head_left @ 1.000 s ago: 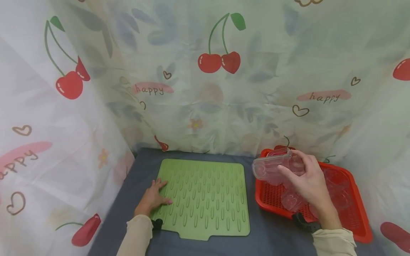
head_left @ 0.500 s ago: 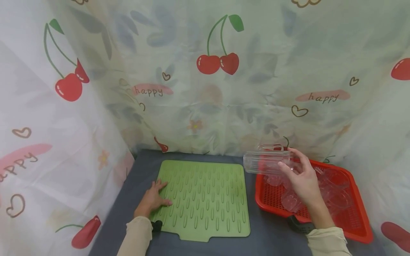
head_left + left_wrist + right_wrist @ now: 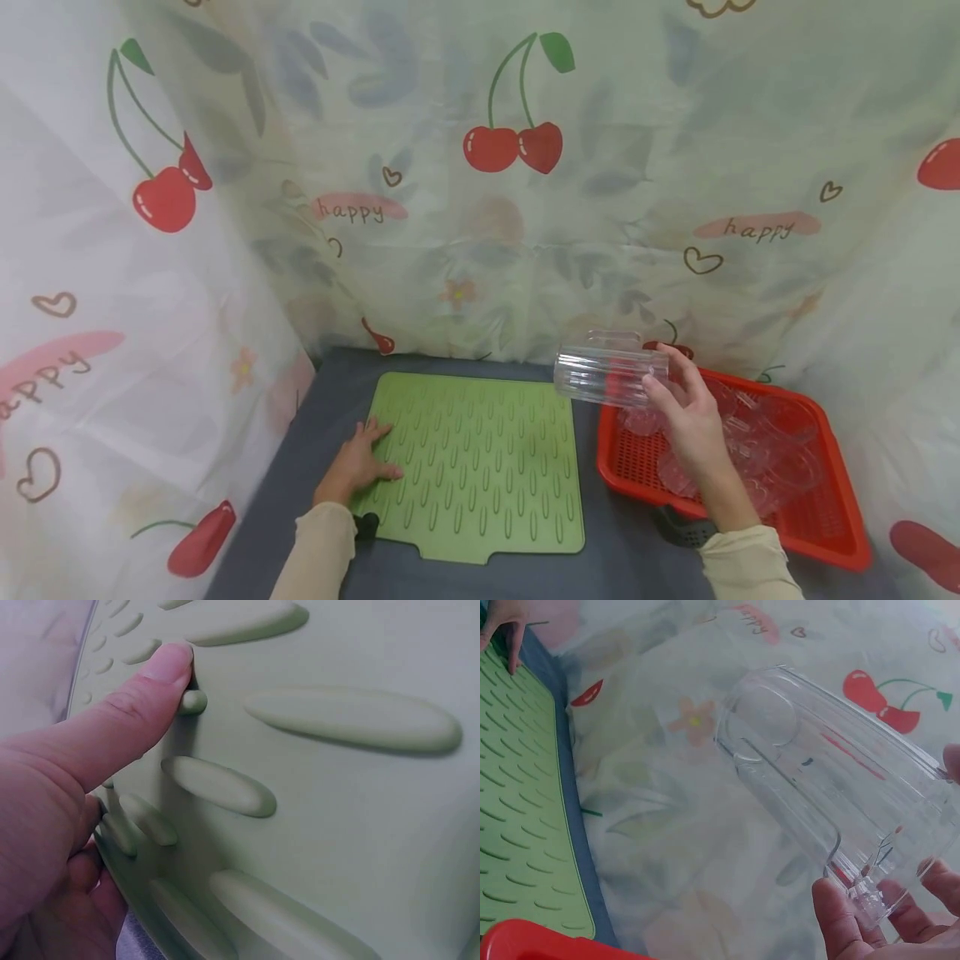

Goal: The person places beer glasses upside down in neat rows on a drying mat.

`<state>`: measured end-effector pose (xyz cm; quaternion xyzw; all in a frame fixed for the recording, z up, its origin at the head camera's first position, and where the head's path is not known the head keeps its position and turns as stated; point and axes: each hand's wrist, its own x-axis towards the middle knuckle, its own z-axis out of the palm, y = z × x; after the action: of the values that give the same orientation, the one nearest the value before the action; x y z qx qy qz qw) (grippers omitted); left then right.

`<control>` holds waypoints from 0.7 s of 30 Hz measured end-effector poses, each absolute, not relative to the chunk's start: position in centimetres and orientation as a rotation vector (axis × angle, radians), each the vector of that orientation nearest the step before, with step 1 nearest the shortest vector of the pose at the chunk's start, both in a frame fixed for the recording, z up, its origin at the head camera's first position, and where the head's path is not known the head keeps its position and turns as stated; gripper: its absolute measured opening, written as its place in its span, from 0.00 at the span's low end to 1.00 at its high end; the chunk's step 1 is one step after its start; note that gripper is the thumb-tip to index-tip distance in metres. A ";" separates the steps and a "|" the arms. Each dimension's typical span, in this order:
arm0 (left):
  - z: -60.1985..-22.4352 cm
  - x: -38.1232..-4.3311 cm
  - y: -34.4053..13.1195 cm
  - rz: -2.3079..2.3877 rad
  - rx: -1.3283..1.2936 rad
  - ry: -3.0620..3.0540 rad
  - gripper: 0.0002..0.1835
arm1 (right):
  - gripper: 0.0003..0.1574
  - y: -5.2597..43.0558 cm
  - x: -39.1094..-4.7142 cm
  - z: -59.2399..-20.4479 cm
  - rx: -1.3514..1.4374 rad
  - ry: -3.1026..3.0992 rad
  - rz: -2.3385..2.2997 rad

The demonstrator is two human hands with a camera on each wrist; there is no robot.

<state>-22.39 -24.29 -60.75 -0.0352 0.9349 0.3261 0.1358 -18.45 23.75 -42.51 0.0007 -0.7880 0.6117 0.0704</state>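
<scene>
My right hand (image 3: 688, 412) grips a clear mug (image 3: 603, 375) by one end, with the mug lying on its side in the air. It hangs between the back right corner of the green ridged mat (image 3: 480, 467) and the red basket (image 3: 611, 479). In the right wrist view, the clear mug (image 3: 817, 757) shows its long handle, and fingertips (image 3: 836, 911) hold its lower end. My left hand (image 3: 358, 467) rests at the mat's left edge. The left wrist view shows its thumb (image 3: 142, 697) lying on the mat's ridged face, the other fingers by the edge.
Several clear mugs (image 3: 787, 454) lie jumbled in the red basket on the right. Dark grey cloth (image 3: 592, 533) covers the table under the mat and basket. Cherry-printed curtains (image 3: 480, 250) close off the back and both sides.
My right hand has carried the clear mug left, out from over the basket to near the mat's back right corner. The mug has turned in the hand's grip. My left hand stays put.
</scene>
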 end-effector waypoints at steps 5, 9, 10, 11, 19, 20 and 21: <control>-60.7 -22.4 -24.1 0.946 -0.106 2.702 0.55 | 0.35 23.3 -18.7 -42.7 0.069 -2.313 1.923; -60.7 -22.5 -24.1 0.951 -0.113 2.694 0.55 | 0.34 22.8 -19.0 -43.1 0.143 -2.234 2.015; -60.7 -22.5 -24.1 0.950 -0.113 2.693 0.56 | 0.34 22.6 -19.0 -43.2 0.156 -2.222 2.029; -60.7 -22.4 -24.1 0.950 -0.115 2.691 0.56 | 0.34 22.5 -19.1 -43.4 0.158 -2.218 2.039; -60.7 -22.5 -24.1 0.935 -0.122 2.693 0.56 | 0.30 20.9 -19.5 -43.6 0.162 -2.117 2.202; -60.7 -22.5 -24.1 0.935 -0.122 2.692 0.56 | 0.30 20.7 -19.7 -43.7 0.158 -2.098 2.228; -60.6 -22.5 -24.1 0.936 -0.123 2.691 0.56 | 0.29 20.5 -19.8 -43.7 0.157 -2.076 2.255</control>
<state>-22.46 -24.10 -60.61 -0.0426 0.9337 0.3249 0.1441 -19.76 20.49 -43.67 0.0510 -0.6758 0.7344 0.0363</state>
